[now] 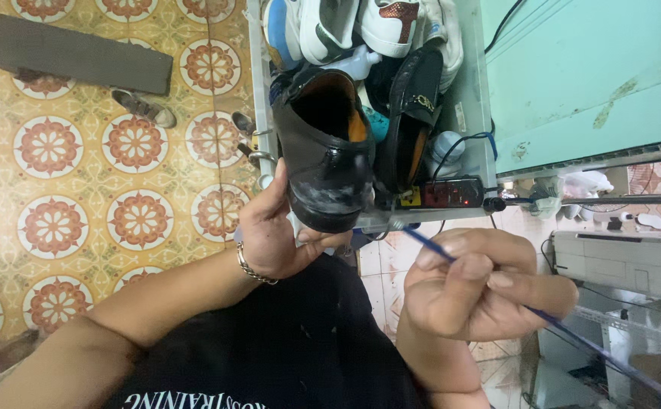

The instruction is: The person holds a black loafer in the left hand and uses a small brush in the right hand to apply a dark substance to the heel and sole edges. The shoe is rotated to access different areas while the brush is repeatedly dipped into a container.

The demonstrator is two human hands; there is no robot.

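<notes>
Above my lap, my left hand point(277, 235) grips a black shoe point(323, 151) by its toe; my right hand point(474, 291) pinches a thin blue brush point(573, 337).

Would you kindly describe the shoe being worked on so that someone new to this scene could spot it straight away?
Start at the grey crate crammed with footwear at the top centre. Just in front of it, the left hand holds up a black leather shoe by its toe. Unlike the white sneakers and the black loafer with a metal buckle behind it, its toe is smeared with whitish paste.
</notes>
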